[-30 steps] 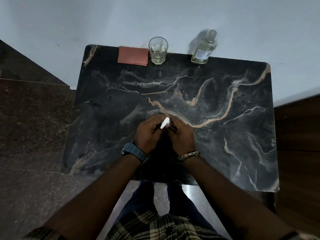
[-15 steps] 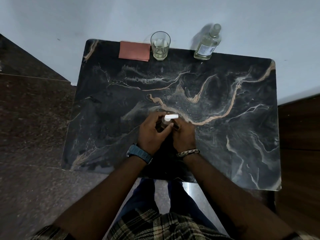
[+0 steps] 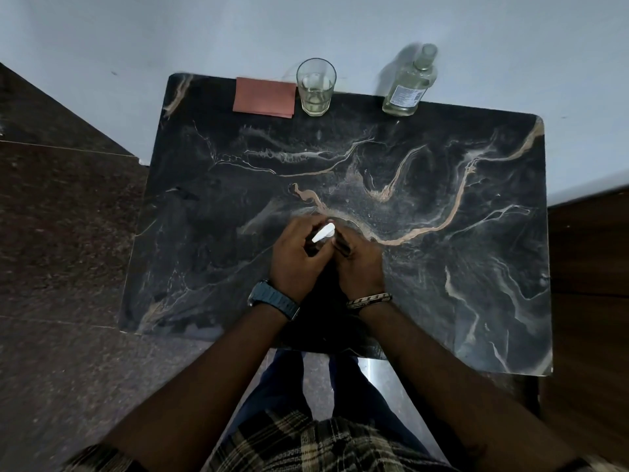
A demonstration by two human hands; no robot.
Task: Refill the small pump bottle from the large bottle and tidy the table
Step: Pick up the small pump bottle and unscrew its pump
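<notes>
The small pump bottle sits between both hands at the middle of the dark marble table [image 3: 442, 267]; only its white pump head [image 3: 323, 233] shows, pointing toward the lower left. My left hand [image 3: 299, 257] wraps the pump top. My right hand [image 3: 357, 260] grips the bottle's body, which is hidden by the fingers. The large clear bottle [image 3: 408, 86], with a label and pale liquid, stands uncapped at the table's back edge, right of centre.
A drinking glass [image 3: 316, 86] with a little clear liquid stands at the back edge, with a folded reddish cloth [image 3: 263, 97] just left of it. A pale wall lies behind the table. Dark floor is at the left, a wooden surface at the right.
The white pump head has turned between my fingers, from pointing right half a second ago to pointing lower left. Both hands stay at the table's middle.
</notes>
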